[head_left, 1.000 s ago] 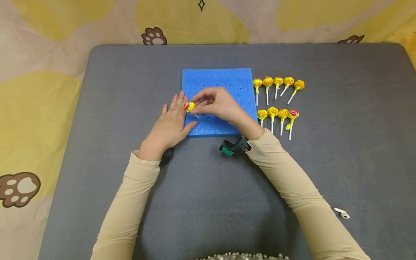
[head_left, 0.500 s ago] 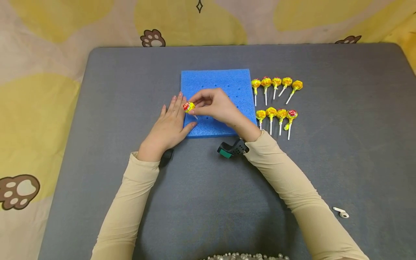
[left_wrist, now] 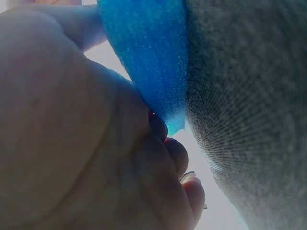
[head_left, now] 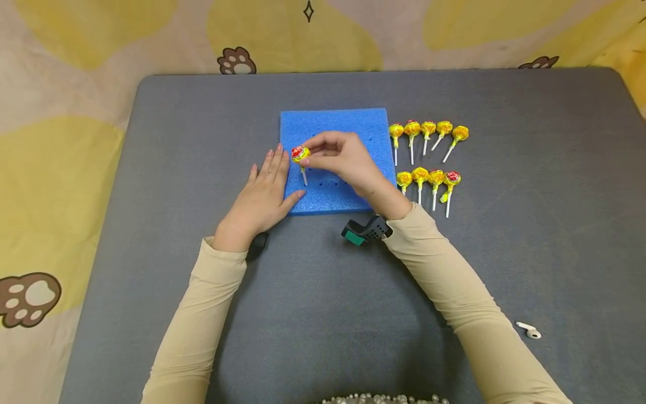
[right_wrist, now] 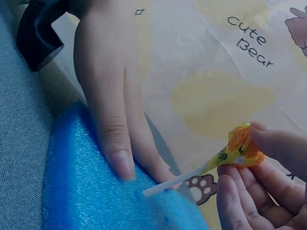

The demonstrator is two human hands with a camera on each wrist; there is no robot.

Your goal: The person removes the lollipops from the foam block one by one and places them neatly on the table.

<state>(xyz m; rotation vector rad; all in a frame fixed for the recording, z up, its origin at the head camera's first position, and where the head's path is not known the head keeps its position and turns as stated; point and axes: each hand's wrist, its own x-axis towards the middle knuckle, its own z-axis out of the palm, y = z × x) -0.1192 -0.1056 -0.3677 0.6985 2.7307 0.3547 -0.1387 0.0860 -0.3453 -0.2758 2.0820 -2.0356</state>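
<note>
My right hand pinches a wrapped lollipop by its red-and-yellow head, over the left part of a blue foam block. In the right wrist view, the lollipop's white stick slants down toward the foam; whether its tip touches the surface I cannot tell. Small dark holes dot the foam, some of them hidden behind the right hand. Across the block's left edge lies my left hand, fingers straight and thumb spread at the front corner. The left wrist view shows its palm side against the foam's side.
Right of the foam, several yellow lollipops lie in a back row and a front row. A white earbud is on the grey table at the right front. A patterned cloth hangs behind the table.
My right hand has shifted the lollipop slightly back and to the right, and its stick now points more steeply down. The left hand stays on the foam.
</note>
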